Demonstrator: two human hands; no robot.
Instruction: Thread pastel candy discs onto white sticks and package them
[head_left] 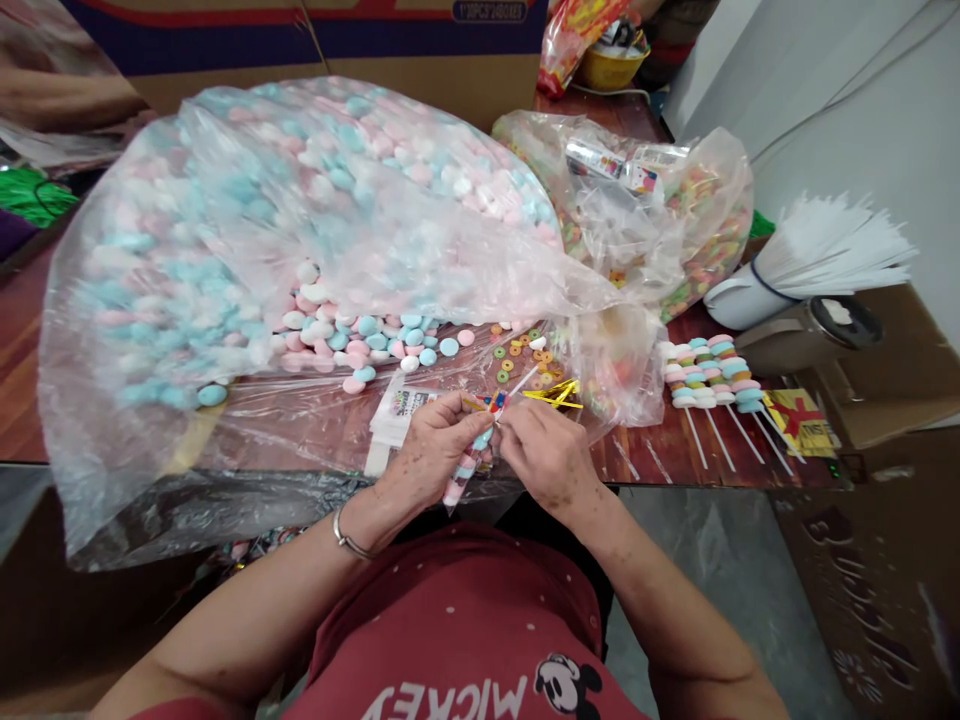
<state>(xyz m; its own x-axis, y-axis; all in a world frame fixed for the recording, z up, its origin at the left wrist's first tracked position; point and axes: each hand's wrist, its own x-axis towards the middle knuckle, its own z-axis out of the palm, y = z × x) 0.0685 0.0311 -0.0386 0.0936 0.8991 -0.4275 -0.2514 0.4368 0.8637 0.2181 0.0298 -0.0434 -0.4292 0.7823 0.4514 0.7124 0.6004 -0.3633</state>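
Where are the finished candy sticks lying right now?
In the head view the finished candy sticks lie in a row on the wooden table, to the right of the right hand, just in front of the bundle of white sticks.

Two hands, four finished candy sticks, two candy bags.

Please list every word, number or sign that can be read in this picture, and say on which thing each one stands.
"MICKEY", upside down in this view, beside a cartoon mouse head: on the red shirt.
A red X sign: on the yellow card; its small print is too blurred to read.
White print in an oval: on the cardboard box, too blurred to read.
Coloured print: on the small paper labels by the left hand, too small to read.
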